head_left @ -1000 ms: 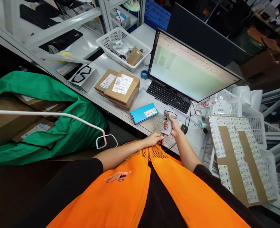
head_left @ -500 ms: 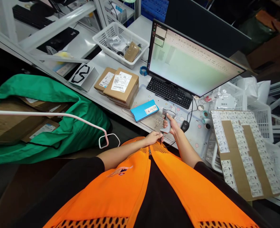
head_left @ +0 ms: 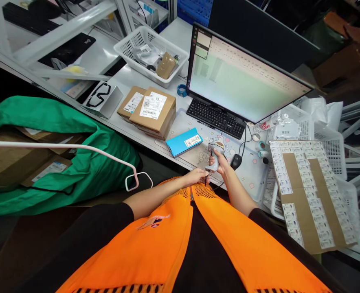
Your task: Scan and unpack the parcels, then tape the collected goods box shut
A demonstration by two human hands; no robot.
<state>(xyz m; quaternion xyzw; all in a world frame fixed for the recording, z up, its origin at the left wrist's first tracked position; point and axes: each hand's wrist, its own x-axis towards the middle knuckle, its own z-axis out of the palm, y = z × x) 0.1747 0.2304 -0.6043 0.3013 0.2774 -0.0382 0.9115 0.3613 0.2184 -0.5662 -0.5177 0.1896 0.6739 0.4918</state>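
- Right hand is wrapped around the handle of a grey handheld scanner, its forearm reaching forward from a black sleeve.
- The scanner hangs tilted at the near edge of the tabletop, its head pointing away from the person's orange vest.
- Just below the handle, the left hand comes across the waist, palm turned inward, its fingertips pinched together on the black cable.
- Near the scanner lies a blue box with a white label, well short of the keyboard.
- Farther back I see a white basket holding clear plastic bags and a brown package, with smaller bits beside it.
- Over on the person's left, a green sack gapes open around several cardboard boxes.
- On the other side, white crates stand behind a label-covered cardboard sheet; a clear bottle lies near them.
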